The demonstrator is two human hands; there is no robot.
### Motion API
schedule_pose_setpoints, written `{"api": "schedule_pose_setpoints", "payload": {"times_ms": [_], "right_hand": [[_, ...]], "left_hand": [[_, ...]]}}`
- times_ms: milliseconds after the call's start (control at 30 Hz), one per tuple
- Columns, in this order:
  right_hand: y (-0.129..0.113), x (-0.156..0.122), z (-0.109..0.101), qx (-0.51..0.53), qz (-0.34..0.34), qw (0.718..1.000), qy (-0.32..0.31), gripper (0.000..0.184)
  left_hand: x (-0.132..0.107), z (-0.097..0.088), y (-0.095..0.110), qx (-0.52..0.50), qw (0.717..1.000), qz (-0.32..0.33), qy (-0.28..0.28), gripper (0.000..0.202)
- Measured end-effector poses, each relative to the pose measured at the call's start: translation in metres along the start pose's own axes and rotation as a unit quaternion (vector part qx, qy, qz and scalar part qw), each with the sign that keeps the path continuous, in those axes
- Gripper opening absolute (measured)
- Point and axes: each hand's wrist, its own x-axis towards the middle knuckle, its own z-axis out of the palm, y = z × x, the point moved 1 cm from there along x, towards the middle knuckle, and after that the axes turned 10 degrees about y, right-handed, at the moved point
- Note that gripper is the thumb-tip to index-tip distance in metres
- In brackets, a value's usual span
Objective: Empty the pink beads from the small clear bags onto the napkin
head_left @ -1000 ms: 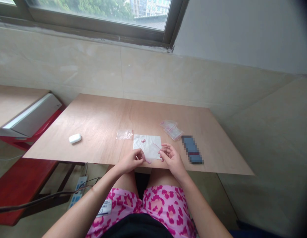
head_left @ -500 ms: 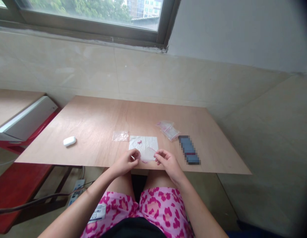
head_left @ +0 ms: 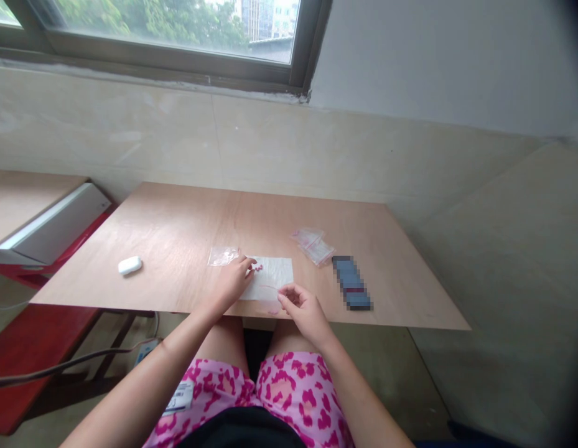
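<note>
My right hand (head_left: 298,303) is closed in a pinch on a thin reddish thread (head_left: 269,287), whose free end reaches left over a white sheet (head_left: 279,274). Over the sheet's left side is my left hand (head_left: 239,275), fingers parted, its tips beside a small cluster of pink-red beads (head_left: 258,268). Whether a fingertip touches a bead I cannot tell. More small pink pieces (head_left: 273,311) lie near the table's front edge, just below the sheet.
A clear plastic bag (head_left: 222,256) lies left of the sheet, and several more clear bags (head_left: 315,247) overlap behind it to the right. A blurred dark phone-like object (head_left: 351,283) rests at right. Far left on the wooden table (head_left: 177,218) sits a white rounded case (head_left: 130,266).
My left hand has left the thread and moved forward and left to the bead cluster, its fingers parting. The right hand keeps the thread and has shifted slightly left in view.
</note>
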Motion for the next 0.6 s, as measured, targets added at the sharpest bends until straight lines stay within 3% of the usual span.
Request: {"api": "schedule_pose_setpoints", "payload": {"times_ms": [167,333,433,600], "right_hand": [[0.003,0.000,0.007,0.053,0.013,0.998,0.019,0.030],[0.005,-0.004,0.014,0.075,0.033,0.997,-0.003,0.026],[0.006,-0.006,0.016,0.085,0.047,0.995,-0.025,0.025],[0.007,-0.007,0.018,0.085,0.057,0.994,-0.040,0.028]], "left_hand": [[-0.032,-0.008,0.022,-0.160,0.984,-0.072,0.011,0.026],[-0.067,-0.014,0.027,-0.261,0.955,-0.139,-0.030,0.034],[-0.068,-0.017,0.025,-0.288,0.940,-0.165,-0.076,0.035],[-0.059,-0.024,0.026,-0.246,0.955,-0.126,-0.106,0.027]]}}
